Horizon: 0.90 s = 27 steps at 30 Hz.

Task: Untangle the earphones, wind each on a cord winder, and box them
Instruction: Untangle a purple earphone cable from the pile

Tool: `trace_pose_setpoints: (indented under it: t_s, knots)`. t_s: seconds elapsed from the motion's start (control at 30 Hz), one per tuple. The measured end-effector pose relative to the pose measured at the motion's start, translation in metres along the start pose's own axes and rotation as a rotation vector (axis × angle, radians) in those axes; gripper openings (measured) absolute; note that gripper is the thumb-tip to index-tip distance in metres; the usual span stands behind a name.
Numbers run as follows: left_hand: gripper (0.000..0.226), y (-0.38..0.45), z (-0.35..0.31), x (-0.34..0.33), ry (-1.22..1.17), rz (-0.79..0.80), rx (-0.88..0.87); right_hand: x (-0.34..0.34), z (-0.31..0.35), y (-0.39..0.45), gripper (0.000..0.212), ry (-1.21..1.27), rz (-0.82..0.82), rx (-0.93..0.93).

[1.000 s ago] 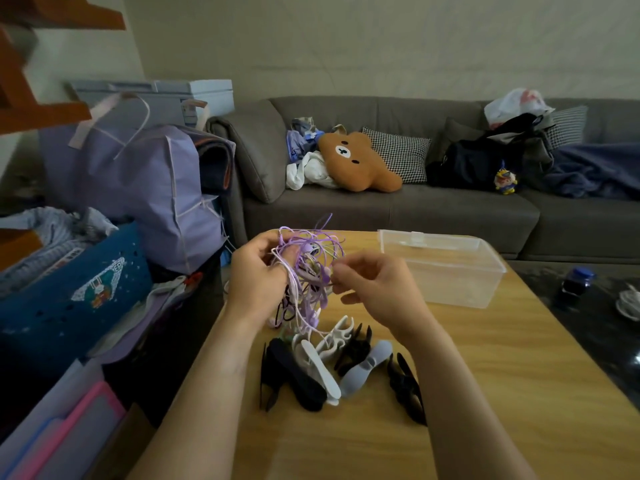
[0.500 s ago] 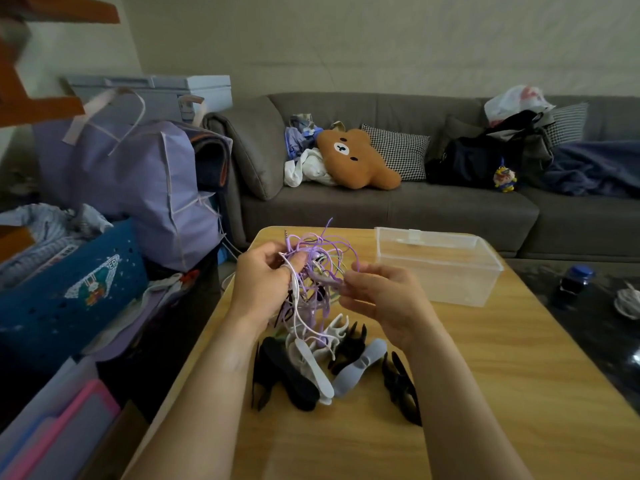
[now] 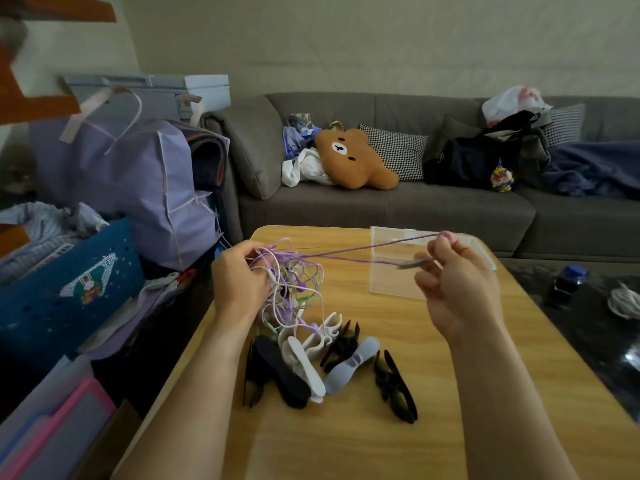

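From the head camera, my right hand (image 3: 459, 289) has swung out toward the table's far right corner; half a second ago it sat just beside the left. It pinches a purple cord (image 3: 360, 255), now drawn out in two taut strands over the clear box (image 3: 384, 271). My left hand (image 3: 239, 282) keeps its fingers curled round the tangle of earphones (image 3: 294, 289), held above the table's left edge. I judge one earphone is coming free, though part of it still runs into the knot. The cord winders (image 3: 329, 365) lie untouched in a heap near the table's middle, the box empty behind them.
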<state>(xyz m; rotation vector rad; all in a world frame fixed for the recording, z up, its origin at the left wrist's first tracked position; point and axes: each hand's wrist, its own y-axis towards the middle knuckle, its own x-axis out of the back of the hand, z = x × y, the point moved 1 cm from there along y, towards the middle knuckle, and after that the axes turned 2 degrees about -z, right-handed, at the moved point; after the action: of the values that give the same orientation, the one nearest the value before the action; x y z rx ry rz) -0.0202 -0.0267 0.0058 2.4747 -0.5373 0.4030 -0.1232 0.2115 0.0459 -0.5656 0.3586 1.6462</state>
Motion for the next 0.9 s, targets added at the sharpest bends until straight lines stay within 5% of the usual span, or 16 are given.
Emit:
trace_pose_setpoints:
  t_s: [0.13, 0.3, 0.37, 0.47, 0.53, 0.63, 0.7, 0.77, 0.9]
  knots:
    - [0.017, -0.001, 0.004, 0.0, 0.006, 0.1, 0.02, 0.008, 0.01, 0.0, 0.011, -0.12, -0.066, 0.134]
    - [0.065, 0.004, -0.02, 0.025, 0.174, 0.698, -0.092, 0.009, -0.001, 0.004, 0.027, -0.363, 0.028, 0.121]
    - [0.072, 0.005, -0.037, 0.041, 0.166, 0.831, 0.004, 0.006, -0.004, 0.001, 0.031, -0.442, 0.113, 0.106]
    - [0.042, 0.005, -0.058, 0.052, 0.263, 0.665, 0.112, -0.001, -0.004, -0.004, 0.031, -0.625, 0.264, 0.146]
    - [0.048, -0.001, -0.067, 0.046, 0.49, 0.55, -0.039, -0.004, -0.005, -0.008, 0.03, -0.791, 0.382, 0.201]
    - [0.066, -0.027, -0.08, 0.019, 0.126, 0.722, -0.183, -0.008, -0.006, -0.017, 0.029, -0.764, 0.564, 0.234]
    - [0.042, -0.046, -0.08, -0.004, -0.053, 0.834, -0.197, -0.011, -0.003, -0.022, 0.03, -0.633, 0.635, 0.214]
    - [0.01, -0.051, -0.065, -0.027, -0.028, 0.75, -0.227, -0.012, 0.004, -0.023, 0.03, -0.525, 0.622, 0.242]
    - [0.026, -0.041, -0.031, -0.037, 0.087, 0.568, -0.161, 0.004, 0.018, -0.014, 0.028, -0.453, 0.429, 0.341]
